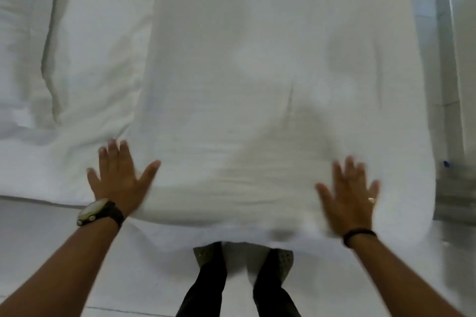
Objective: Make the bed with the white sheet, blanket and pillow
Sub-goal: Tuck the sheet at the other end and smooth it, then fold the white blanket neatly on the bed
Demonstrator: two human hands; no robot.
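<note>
Both the left hand [121, 177] and right hand [347, 195] press flat, fingers spread and holding nothing, on the white blanket [257, 72] near the bed's foot edge, apparently smoothing it; next, probably tucking the overhang.

Open flat sheet [257, 72] ahead of both hands, nothing on it. Bunched blanket [77, 59] blocks the left side. Grey cabinet [461, 59] just beside bed's right edge. Floor [51, 239] near feet free.
</note>
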